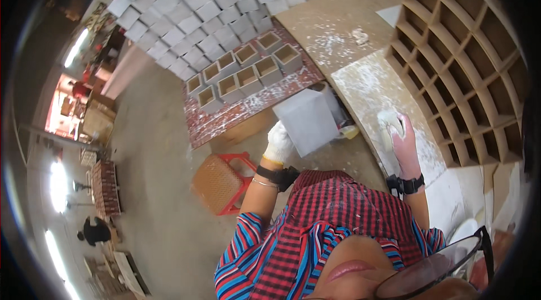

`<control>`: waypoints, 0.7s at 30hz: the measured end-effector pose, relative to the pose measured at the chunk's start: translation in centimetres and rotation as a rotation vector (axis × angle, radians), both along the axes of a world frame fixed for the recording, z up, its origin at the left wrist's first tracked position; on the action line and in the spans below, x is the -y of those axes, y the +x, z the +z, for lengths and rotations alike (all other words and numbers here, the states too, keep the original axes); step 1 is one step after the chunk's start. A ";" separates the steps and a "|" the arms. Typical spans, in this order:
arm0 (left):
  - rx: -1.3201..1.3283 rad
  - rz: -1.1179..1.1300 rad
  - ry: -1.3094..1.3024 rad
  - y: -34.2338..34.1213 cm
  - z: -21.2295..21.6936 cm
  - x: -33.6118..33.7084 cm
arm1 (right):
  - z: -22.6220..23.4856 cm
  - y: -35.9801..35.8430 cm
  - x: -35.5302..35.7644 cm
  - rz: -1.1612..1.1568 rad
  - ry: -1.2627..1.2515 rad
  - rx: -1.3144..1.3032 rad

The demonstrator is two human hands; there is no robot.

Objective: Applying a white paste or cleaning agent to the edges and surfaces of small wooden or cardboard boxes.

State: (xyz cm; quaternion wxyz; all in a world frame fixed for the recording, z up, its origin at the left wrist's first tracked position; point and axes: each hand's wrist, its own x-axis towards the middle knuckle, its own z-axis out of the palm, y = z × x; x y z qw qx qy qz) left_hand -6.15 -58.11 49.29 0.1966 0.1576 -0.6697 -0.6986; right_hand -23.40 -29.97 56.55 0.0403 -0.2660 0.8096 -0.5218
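Note:
My left hand (279,143), in a white glove, grips the lower left corner of a grey-white cube-shaped box (307,120) held up in front of me. My right hand (403,139), in a pinkish glove, presses a pale paint-smeared sponge or cloth (389,125) onto a white-stained board (372,88) to my right. Both wrists wear black straps.
Several open-topped grey boxes (248,71) stand on a red, paint-spattered board (236,111). A large stack of grey-white boxes (203,7) fills the back. A wooden grid shelf (468,57) lies at right. A red stool with a woven seat (220,181) stands by my left knee. A distant person (96,232) sits far left.

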 end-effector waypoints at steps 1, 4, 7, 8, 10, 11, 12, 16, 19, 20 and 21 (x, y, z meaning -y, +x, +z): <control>-0.275 0.135 0.795 0.0 -0.9 0.4 | -0.7 -0.4 -0.2 0.020 -0.012 0.003; -0.347 0.254 0.951 0.7 0.2 2.2 | -1.9 -0.9 0.2 0.041 0.011 0.043; -0.381 0.404 1.033 3.0 -0.8 5.5 | -1.3 -0.8 1.8 0.082 0.035 0.105; -0.371 0.461 0.966 3.8 -1.9 7.1 | -1.6 -1.0 2.5 0.096 0.035 0.102; -0.352 0.525 0.885 5.9 -3.6 11.0 | -2.9 -1.7 4.0 0.103 0.025 0.099; -0.349 0.521 0.860 6.8 -3.5 13.2 | -3.5 -2.0 5.0 0.118 0.026 0.099; -0.273 0.581 0.845 7.8 -3.7 15.7 | -4.1 -2.4 5.9 0.131 0.052 0.087; 0.049 0.773 0.678 14.3 -6.6 29.5 | -4.2 -1.8 11.4 0.145 0.045 0.197; 0.201 0.902 0.566 15.8 -6.3 37.2 | -5.2 -1.1 16.7 0.154 0.049 0.327; 0.243 0.879 0.527 17.6 -6.5 40.0 | -5.3 -0.6 18.2 0.181 0.099 0.289; 0.248 0.895 0.530 19.1 -6.7 42.8 | -5.4 -0.2 20.0 0.207 0.148 0.249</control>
